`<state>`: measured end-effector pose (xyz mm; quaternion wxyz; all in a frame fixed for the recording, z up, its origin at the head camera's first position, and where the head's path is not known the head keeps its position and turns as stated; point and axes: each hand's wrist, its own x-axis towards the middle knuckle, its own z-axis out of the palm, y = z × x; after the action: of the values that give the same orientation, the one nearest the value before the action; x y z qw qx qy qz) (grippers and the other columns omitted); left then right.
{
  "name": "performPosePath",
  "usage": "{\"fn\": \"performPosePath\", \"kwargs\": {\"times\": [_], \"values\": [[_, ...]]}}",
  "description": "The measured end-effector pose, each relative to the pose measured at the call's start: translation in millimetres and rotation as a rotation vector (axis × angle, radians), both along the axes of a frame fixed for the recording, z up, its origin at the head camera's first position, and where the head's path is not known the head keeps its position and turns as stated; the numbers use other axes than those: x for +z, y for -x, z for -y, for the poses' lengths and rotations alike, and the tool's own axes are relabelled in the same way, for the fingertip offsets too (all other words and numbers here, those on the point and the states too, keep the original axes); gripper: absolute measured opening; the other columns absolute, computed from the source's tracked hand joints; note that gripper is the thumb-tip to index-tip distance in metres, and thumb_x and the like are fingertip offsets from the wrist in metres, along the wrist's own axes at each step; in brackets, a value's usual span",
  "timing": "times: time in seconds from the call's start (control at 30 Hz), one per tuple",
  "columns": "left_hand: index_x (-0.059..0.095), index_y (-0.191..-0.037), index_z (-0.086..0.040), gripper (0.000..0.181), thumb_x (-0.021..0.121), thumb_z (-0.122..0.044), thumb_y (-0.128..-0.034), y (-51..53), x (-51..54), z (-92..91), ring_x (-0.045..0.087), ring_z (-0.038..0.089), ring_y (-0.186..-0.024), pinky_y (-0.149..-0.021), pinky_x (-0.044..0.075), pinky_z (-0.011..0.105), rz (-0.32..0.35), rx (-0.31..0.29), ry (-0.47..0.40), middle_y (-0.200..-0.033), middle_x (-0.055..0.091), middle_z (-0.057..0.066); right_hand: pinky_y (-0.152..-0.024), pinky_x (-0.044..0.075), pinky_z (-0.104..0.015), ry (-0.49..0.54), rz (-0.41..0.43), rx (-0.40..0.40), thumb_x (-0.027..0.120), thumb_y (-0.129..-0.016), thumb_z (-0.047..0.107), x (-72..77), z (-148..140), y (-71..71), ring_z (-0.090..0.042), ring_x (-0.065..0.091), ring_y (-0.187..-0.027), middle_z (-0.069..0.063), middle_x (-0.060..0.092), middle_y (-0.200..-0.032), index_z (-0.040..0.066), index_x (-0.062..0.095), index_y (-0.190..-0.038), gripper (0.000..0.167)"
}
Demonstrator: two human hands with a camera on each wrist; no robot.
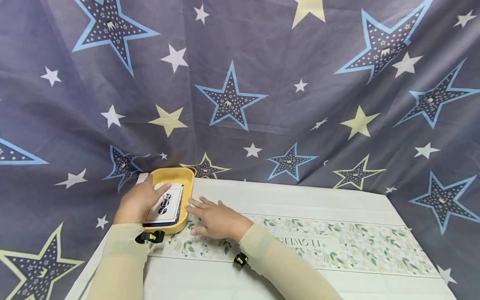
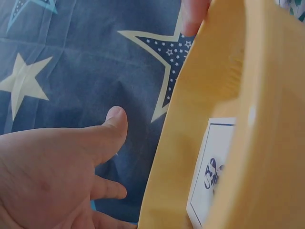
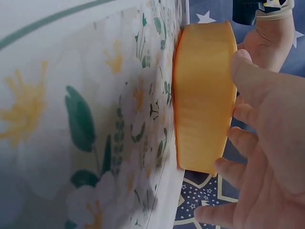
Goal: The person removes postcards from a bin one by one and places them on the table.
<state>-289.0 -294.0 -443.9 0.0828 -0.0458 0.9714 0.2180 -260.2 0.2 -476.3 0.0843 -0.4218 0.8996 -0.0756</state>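
Observation:
A yellow tray [image 1: 190,179] rests on the tabletop's far left corner. Inside lies a white card with a black border and dark print [image 1: 173,200], with dark edges showing beneath it. My left hand [image 1: 140,200] is at the tray's left side, its thumb spread over the card in the head view. The left wrist view shows this hand [image 2: 57,162] beside the tray wall, thumb extended, gripping nothing visible. My right hand [image 1: 217,218] reaches to the tray's right wall with fingers spread. In the right wrist view its fingers [image 3: 243,140] are straight near the rim; firm contact cannot be told.
A white tabletop cloth [image 1: 210,275] carries a floral band [image 1: 356,246] with printed lettering. A dark curtain with stars [image 1: 262,137] hangs directly behind the table and at both sides, close to the tray. Black straps [image 1: 241,260] sit on both wrists over pale sleeves.

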Motion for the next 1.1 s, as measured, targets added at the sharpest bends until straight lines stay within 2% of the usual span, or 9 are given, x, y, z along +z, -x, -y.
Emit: {"fn": "performPosePath", "kwargs": {"times": [0.13,0.27,0.37,0.5,0.63,0.73,0.93,1.03,1.1], "values": [[0.021,-0.176,0.005,0.099,0.042,-0.071,-0.1159,2.1,-0.5,-5.9,0.050,0.067,-0.150,-0.121,0.045,0.082,-0.054,-0.046,-0.020,-0.167,0.045,0.042,-0.135,0.038,-0.070,0.030,-0.003,0.011,0.055,-0.114,0.064,-0.5,-8,2.5,-0.031,0.025,-0.177,0.004,0.018,-0.192,0.028,0.034,-0.179,0.077],[0.031,-0.174,-0.001,0.089,0.045,-0.067,-0.1169,5.5,-2.7,-17.2,0.053,0.064,-0.150,-0.122,0.046,0.080,-0.102,-0.102,-0.093,-0.165,0.053,0.038,-0.141,0.036,-0.052,0.076,-0.009,0.024,0.054,-0.116,0.061,1.2,-21,8.0,-0.028,0.033,-0.174,-0.001,0.029,-0.189,0.018,0.047,-0.173,0.072],[0.035,-0.174,-0.003,0.087,0.049,-0.066,-0.1163,6.9,-3.9,-29.8,0.056,0.062,-0.149,-0.123,0.047,0.078,-0.122,-0.143,-0.144,-0.163,0.057,0.035,-0.142,0.035,-0.039,0.117,0.000,0.012,0.054,-0.119,0.052,4.3,-32,12.3,-0.023,0.043,-0.170,-0.003,0.042,-0.183,0.012,0.058,-0.165,0.062],[0.039,-0.173,-0.002,0.089,0.053,-0.068,-0.1147,8.5,-7.5,-48.6,0.057,0.059,-0.150,-0.124,0.048,0.076,-0.133,-0.171,-0.183,-0.163,0.058,0.034,-0.137,0.043,-0.038,0.151,-0.006,-0.053,0.057,-0.121,0.036,8.0,-47,16.4,-0.022,0.057,-0.160,-0.003,0.059,-0.171,0.009,0.068,-0.155,0.045],[0.038,-0.174,-0.004,0.092,0.053,-0.071,-0.1134,9.9,-9.4,-71.6,0.055,0.056,-0.153,-0.127,0.048,0.073,-0.101,-0.162,-0.226,-0.166,0.057,0.032,-0.129,0.054,-0.039,0.158,-0.044,-0.122,0.065,-0.118,0.026,10.6,-62,20.4,-0.025,0.070,-0.145,-0.006,0.075,-0.153,0.007,0.076,-0.145,0.035],[0.043,-0.172,-0.005,0.083,0.056,-0.064,-0.1149,9.8,-10.2,-89.6,0.059,0.053,-0.151,-0.126,0.050,0.070,-0.101,-0.164,-0.253,-0.164,0.060,0.030,-0.118,0.062,-0.038,0.184,-0.031,-0.171,0.072,-0.114,0.022,13.6,-75,23.5,-0.025,0.077,-0.132,-0.008,0.082,-0.138,0.006,0.080,-0.136,0.029],[0.060,-0.157,0.003,0.067,0.064,-0.049,-0.1154,11.0,-20.9,-120.2,0.070,0.044,-0.138,-0.118,0.058,0.063,-0.137,-0.219,-0.253,-0.147,0.073,0.027,-0.087,0.067,-0.034,0.279,0.097,-0.248,0.086,-0.104,0.017,19.8,-109,31.4,-0.015,0.076,-0.092,-0.004,0.086,-0.110,0.005,0.086,-0.118,0.019],[0.061,-0.157,0.002,0.066,0.066,-0.048,-0.1146,12.4,-27.8,-132.7,0.071,0.041,-0.137,-0.120,0.058,0.060,-0.146,-0.239,-0.251,-0.146,0.074,0.025,-0.081,0.065,-0.032,0.313,0.156,-0.279,0.091,-0.099,0.017,21.4,-127,35.1,-0.010,0.071,-0.083,-0.001,0.083,-0.101,0.004,0.086,-0.114,0.021],[0.059,-0.160,0.002,0.068,0.066,-0.047,-0.1146,12.7,-30.8,-140.0,0.072,0.041,-0.138,-0.120,0.058,0.059,-0.132,-0.236,-0.277,-0.149,0.073,0.025,-0.082,0.065,-0.032,0.317,0.178,-0.292,0.094,-0.096,0.016,23.1,-138,37.0,-0.008,0.070,-0.083,0.001,0.082,-0.098,0.004,0.086,-0.112,0.022]]}}
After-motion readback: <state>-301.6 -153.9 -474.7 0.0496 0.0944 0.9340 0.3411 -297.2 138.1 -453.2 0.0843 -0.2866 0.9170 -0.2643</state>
